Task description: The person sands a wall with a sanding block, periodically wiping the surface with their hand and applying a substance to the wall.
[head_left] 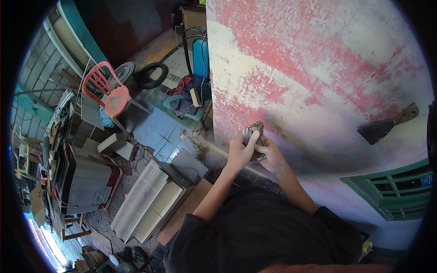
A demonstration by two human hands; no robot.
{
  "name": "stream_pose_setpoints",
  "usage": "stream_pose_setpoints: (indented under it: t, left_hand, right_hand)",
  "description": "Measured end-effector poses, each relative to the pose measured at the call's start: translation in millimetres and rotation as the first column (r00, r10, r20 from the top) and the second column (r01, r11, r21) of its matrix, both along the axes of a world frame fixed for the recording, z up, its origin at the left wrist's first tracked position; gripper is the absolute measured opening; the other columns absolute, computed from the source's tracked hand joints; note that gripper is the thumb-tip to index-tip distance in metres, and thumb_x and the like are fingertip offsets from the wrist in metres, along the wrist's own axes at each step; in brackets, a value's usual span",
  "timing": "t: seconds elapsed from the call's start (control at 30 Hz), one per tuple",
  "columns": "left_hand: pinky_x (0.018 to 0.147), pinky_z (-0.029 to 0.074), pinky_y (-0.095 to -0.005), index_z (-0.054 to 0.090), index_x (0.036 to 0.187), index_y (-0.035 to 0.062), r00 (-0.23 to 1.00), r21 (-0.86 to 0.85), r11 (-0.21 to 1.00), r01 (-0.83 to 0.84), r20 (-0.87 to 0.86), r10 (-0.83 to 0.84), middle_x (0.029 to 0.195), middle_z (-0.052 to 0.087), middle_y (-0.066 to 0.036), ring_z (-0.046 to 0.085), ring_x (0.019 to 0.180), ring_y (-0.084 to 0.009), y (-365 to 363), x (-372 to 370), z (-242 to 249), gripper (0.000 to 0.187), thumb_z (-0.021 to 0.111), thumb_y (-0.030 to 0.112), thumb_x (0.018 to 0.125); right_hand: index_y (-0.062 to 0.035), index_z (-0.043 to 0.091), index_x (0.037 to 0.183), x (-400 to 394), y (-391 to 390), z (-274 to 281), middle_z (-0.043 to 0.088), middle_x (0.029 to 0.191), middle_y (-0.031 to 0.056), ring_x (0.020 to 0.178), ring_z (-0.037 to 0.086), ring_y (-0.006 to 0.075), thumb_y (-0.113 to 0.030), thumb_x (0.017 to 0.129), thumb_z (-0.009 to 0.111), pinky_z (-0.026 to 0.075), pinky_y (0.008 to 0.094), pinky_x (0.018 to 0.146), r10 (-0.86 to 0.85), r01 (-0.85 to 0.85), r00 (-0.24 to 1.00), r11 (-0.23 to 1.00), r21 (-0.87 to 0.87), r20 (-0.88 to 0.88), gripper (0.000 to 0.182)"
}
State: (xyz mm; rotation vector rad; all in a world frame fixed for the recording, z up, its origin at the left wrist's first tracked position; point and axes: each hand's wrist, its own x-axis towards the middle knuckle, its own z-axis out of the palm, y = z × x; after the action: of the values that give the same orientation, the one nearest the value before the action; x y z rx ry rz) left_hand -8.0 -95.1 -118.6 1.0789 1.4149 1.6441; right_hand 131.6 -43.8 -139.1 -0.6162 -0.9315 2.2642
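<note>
Both hands meet in front of my chest, close to a wall (pixel 291 68) with flaking red and cream paint. My left hand (pixel 241 152) has its thumb pressed on a folded, brownish-grey piece of sheet material (pixel 257 129). On the other side of the same piece, my right hand (pixel 272 157) closes its fingers round the edge. What exactly the piece is made of is too small to tell. To the right, a scraper (pixel 378 131) with a wide dark blade and a worn handle appears against the wall.
A green-framed window (pixel 391 189) is low on the right. Left of me are a red plastic chair (pixel 117 101), a tyre (pixel 153 75), a long grey-and-cream cabinet (pixel 150 202) and stacked household items. Debris (pixel 199 139) lies by the wall's foot. A chair holds cloths (pixel 186 98).
</note>
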Motion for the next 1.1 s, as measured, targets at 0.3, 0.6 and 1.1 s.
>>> stream_pose_setpoints:
  t: [0.3,0.6,1.1]
  left_hand:
    - [0.072,0.054,-0.0354,0.073,0.119,-0.0032,0.947,0.170,0.940,-0.295,-0.077,0.311,0.095,0.072,-0.016,0.065,0.079,-0.0157,23,-40,15,0.023,0.060,0.012,0.107]
    - [0.081,0.052,-0.0291,0.069,0.134,-0.0028,0.424,0.710,0.410,-0.572,-0.172,0.889,0.118,0.064,-0.012,0.065,0.100,-0.0194,114,-97,129,0.032,0.065,0.002,0.103]
    - [0.081,0.051,-0.0397,0.075,0.120,-0.0025,0.264,0.810,0.251,-0.531,-0.124,0.957,0.106,0.075,-0.016,0.065,0.092,-0.0294,174,-31,104,0.028,0.074,-0.001,0.092]
  right_hand:
    - [-0.0020,0.058,0.137,-29,6,11,0.069,0.128,0.0139,0.117,0.069,0.0239,-0.010,0.107,0.058,0.056,0.0401,0.102,0.047,-0.048,0.998,0.999,-0.017,-0.034,0.030]
    - [0.0029,0.061,0.129,2,10,18,0.070,0.127,0.0204,0.115,0.070,0.0272,-0.011,0.108,0.057,0.057,0.0413,0.099,0.082,-0.093,0.990,0.991,0.096,0.119,0.025]
    - [0.0035,0.066,0.119,28,20,65,0.075,0.111,0.0178,0.099,0.072,0.0225,-0.007,0.107,0.057,0.057,0.0365,0.088,0.004,-0.128,0.969,0.865,0.486,0.248,0.018]
